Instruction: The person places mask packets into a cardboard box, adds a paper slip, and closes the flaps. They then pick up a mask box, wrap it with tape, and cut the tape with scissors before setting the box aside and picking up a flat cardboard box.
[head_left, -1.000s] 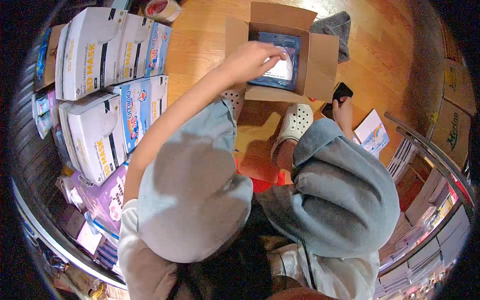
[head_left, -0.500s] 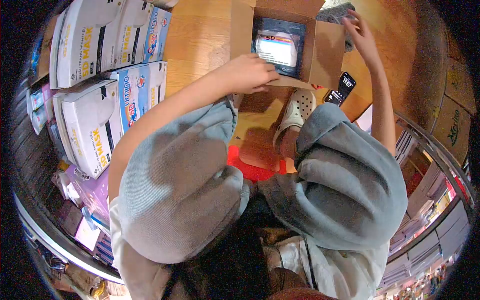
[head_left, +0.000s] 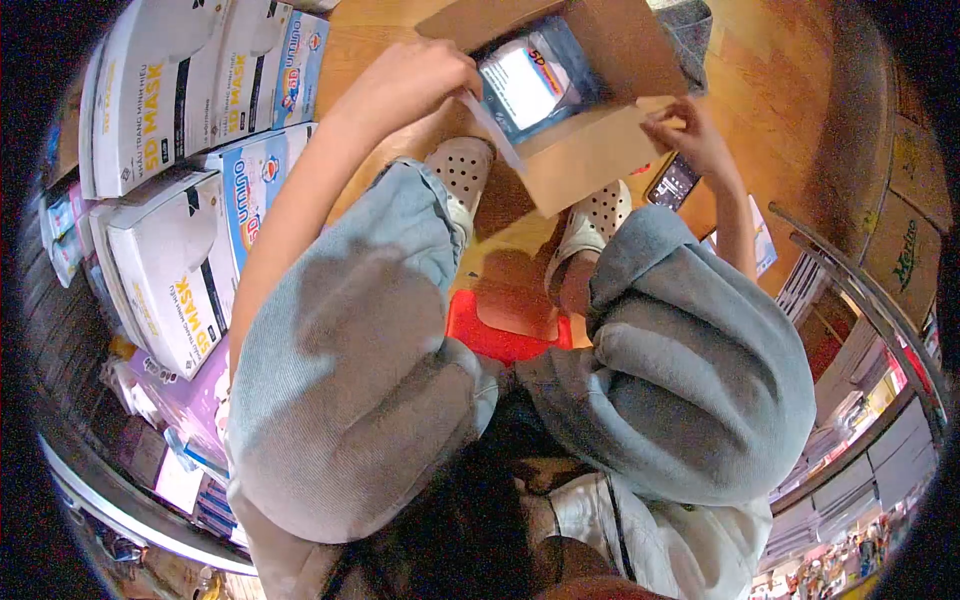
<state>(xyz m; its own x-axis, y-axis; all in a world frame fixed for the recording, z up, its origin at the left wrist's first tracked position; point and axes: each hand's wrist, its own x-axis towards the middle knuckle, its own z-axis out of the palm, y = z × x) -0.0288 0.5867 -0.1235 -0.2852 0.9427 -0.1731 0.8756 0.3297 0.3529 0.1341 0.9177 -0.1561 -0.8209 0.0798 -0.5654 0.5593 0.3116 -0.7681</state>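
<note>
A person in light gray-blue trousers is bending over an open cardboard box (head_left: 602, 160) at the upper center of the frame, where the box is sitting tilted on a wooden floor (head_left: 770, 75). A dark packet (head_left: 530, 80) with a white panel and "5D" lettering is lying inside the box. At the box's left side, the left hand (head_left: 425, 85) is closing its fingers on the edge of a flap, seen nearly edge-on. The right hand (head_left: 688, 135) is hovering or resting by the box's right corner with its fingers curling; whether it is gripping or even touching the cardboard, one cannot tell.

Just below the right hand, a phone (head_left: 673, 182) is lying on the floor, its screen glowing. A gray cloth (head_left: 688, 38) is lying beyond the box's upper right corner. Pale perforated clogs (head_left: 462, 178) are showing on the person's feet below the box, and a red object (head_left: 508, 338) is showing between the knees. White boxes marked "5D MASK" (head_left: 150, 100) are standing in stacks at the upper left, while a brown carton (head_left: 908, 255) with green lettering is standing at the right edge.
</note>
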